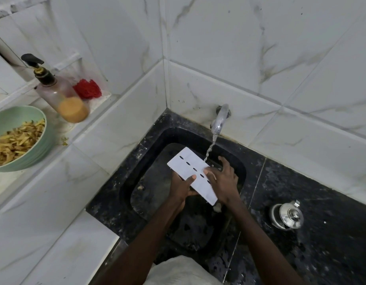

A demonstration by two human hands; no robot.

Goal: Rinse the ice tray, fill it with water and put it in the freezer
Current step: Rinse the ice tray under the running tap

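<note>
The white ice tray [187, 164] is held over the black sink [128, 182], turned so its flat underside with a row of dark oval holes faces up. My left hand [183, 188] grips its near left edge, thumb on top. My right hand [224, 179] lies on the tray's right side with fingers spread. Water streams from the chrome tap [220, 118] on the back wall and lands at the tray's far right edge.
A small steel pot with a lid [287, 215] stands on the black counter to the right. On the tiled ledge at left are a pump bottle with orange liquid [60, 93], a red scrubber [87, 89] and a green bowl of peelings [37, 140]. Scraps lie in the sink.
</note>
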